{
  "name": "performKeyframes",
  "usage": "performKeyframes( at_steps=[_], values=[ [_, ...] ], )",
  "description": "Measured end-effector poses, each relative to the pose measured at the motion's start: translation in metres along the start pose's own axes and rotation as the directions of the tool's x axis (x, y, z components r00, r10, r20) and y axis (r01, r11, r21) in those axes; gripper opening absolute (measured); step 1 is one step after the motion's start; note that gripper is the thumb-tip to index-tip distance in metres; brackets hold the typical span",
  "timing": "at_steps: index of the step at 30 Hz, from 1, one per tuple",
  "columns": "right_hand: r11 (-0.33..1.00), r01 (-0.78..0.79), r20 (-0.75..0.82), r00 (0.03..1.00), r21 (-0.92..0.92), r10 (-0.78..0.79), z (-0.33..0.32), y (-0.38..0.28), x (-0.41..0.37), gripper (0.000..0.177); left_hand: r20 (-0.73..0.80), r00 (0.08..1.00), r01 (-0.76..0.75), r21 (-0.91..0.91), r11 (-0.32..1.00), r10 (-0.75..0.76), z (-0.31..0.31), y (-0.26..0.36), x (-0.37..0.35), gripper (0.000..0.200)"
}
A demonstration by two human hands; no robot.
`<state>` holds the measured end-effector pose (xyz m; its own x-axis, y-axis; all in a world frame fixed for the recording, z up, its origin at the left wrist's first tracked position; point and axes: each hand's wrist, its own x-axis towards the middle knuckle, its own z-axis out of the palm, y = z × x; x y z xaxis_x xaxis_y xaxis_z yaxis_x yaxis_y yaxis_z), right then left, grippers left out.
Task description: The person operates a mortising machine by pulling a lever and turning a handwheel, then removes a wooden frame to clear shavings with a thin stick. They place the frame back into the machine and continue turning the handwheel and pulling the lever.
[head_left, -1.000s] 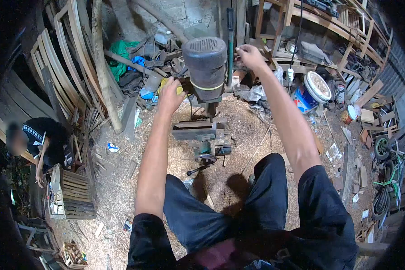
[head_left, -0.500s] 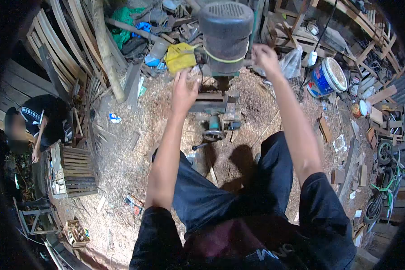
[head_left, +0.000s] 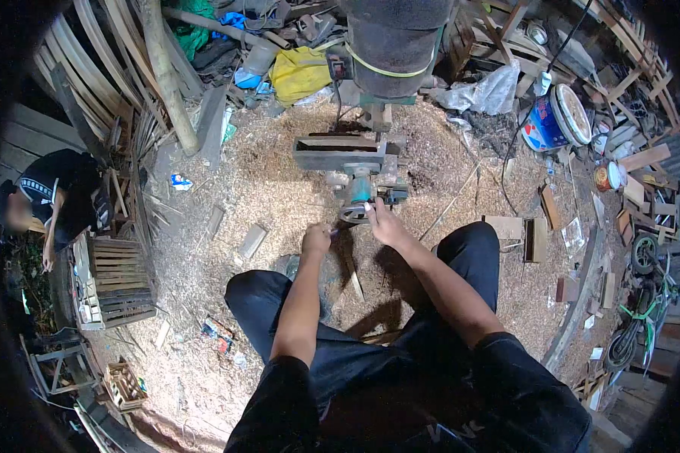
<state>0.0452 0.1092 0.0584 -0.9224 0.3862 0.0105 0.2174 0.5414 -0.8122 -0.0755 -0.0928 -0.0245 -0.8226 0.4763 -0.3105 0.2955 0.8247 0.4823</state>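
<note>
In front of me stands a drill-press-like machine, its dark motor housing (head_left: 393,45) ringed by a yellow band. Below the spindle is a long vise-like clamp (head_left: 329,158) on a green-and-grey slide (head_left: 361,187). A metal handwheel (head_left: 353,214) faces me under it. My right hand (head_left: 387,225) is closed at the wheel's right rim, thumb and fingers on it. Left of the wheel, my left hand (head_left: 316,238) is closed around the end of the lever handle, whose knob it hides.
Wood shavings (head_left: 204,264) cover the ground. A yellow sack (head_left: 298,75) and scrap lie behind the machine. At right are a blue paint bucket (head_left: 548,124), wooden blocks (head_left: 535,240) and a green bicycle (head_left: 642,317). Another person (head_left: 60,196) bends near a slatted crate (head_left: 117,279) at left.
Both hands have come down from beside the motor housing to the handwheel and lever handle. The left has closed on the handle, the right on the wheel. The view has tilted lower.
</note>
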Motion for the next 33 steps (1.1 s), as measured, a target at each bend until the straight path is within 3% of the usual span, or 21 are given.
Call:
performKeyframes(
  at_steps=[3, 6, 9, 12, 15, 18, 21, 23, 28, 29, 33],
  values=[
    [1.000, -0.031, 0.026, 0.999, 0.001, 0.031, -0.003, -0.007, -0.001, 0.038, -0.002, 0.996, 0.087, -0.020, 0.996, -0.087, 0.002, -0.002, -0.012, 0.027],
    [0.998, -0.065, 0.065, 0.996, 0.021, 0.063, -0.003, -0.006, -0.001, 0.037, -0.084, 0.996, -0.009, -0.069, 0.998, 0.003, 0.007, -0.004, -0.010, 0.026],
    [0.999, -0.028, 0.046, 0.999, 0.042, 0.026, 0.002, 0.000, -0.001, 0.037, -0.010, 0.990, 0.141, 0.014, 0.990, -0.141, 0.004, 0.007, -0.009, 0.026],
    [0.997, 0.045, 0.008, 0.999, 0.063, -0.045, 0.002, 0.004, -0.002, 0.036, 0.000, 0.986, 0.167, -0.005, 0.986, -0.167, 0.001, 0.011, -0.006, 0.018],
    [0.997, 0.039, 0.014, 0.999, 0.059, -0.040, 0.004, 0.004, -0.005, 0.036, 0.034, 0.985, 0.167, 0.011, 0.986, -0.167, -0.007, 0.018, -0.009, 0.018],
    [0.997, 0.019, 0.035, 0.999, 0.078, -0.022, 0.001, 0.002, -0.002, 0.034, -0.055, 0.997, 0.045, -0.005, 0.999, -0.045, 0.012, -0.005, -0.006, 0.019],
    [0.993, 0.057, 0.008, 0.998, 0.100, -0.058, 0.000, 0.006, 0.002, 0.032, 0.000, 0.993, 0.119, -0.062, 0.991, -0.119, 0.013, -0.011, 0.003, 0.018],
    [0.988, 0.105, -0.012, 0.994, 0.111, -0.104, 0.007, 0.009, 0.001, 0.031, 0.011, 0.999, 0.035, 0.010, 0.999, -0.035, 0.017, -0.014, 0.007, 0.018],
    [0.995, 0.021, 0.028, 0.999, 0.094, -0.024, -0.001, 0.002, -0.001, 0.032, 0.032, 0.999, -0.020, 0.009, 1.000, 0.020, 0.013, -0.012, -0.002, 0.020],
    [0.996, 0.023, 0.029, 0.999, 0.092, -0.026, -0.001, 0.000, -0.002, 0.032, -0.087, 0.995, 0.032, -0.118, 0.992, -0.043, 0.023, -0.019, -0.003, 0.020],
    [0.991, 0.054, -0.003, 0.999, 0.122, -0.054, 0.002, 0.002, -0.002, 0.033, 0.009, 0.994, 0.106, 0.005, 0.994, -0.106, 0.023, -0.013, 0.002, 0.018]
  ],
)
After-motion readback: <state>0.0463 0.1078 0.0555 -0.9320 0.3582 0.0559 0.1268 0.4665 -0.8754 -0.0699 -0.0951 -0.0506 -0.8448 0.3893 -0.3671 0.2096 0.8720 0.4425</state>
